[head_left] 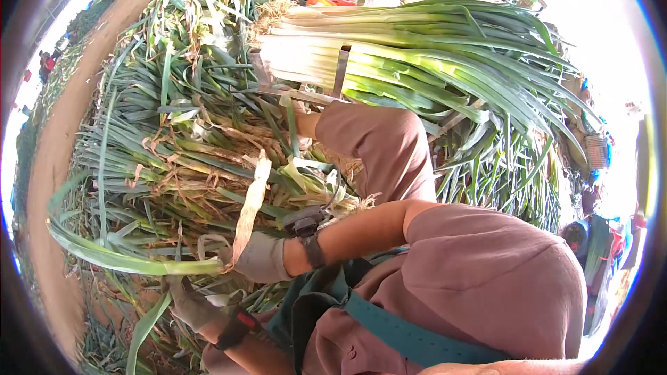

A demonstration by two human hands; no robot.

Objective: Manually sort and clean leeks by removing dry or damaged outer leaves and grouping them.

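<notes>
My right hand (258, 258), in a grey glove, is closed around the base end of a leek (187, 267). From there its green leaves stretch left and curl upward. A dry, tan outer leaf (250, 208) sticks up beside the right glove. My left hand (193, 303), also gloved, is closed just below the leek, its fingertips touching the stalk. A narrow green leaf (144, 333) hangs from those fingertips; the glove partly hides the grip. Loose leeks with withered leaves (187, 167) lie heaped beyond both hands.
A large bundle of cleaned leeks (417, 45) rests in a metal frame (340, 73) at the upper right, roots pointing left. My bent leg (379, 139) lies between the frame and the heap. A bare dirt strip (52, 187) curves along the left.
</notes>
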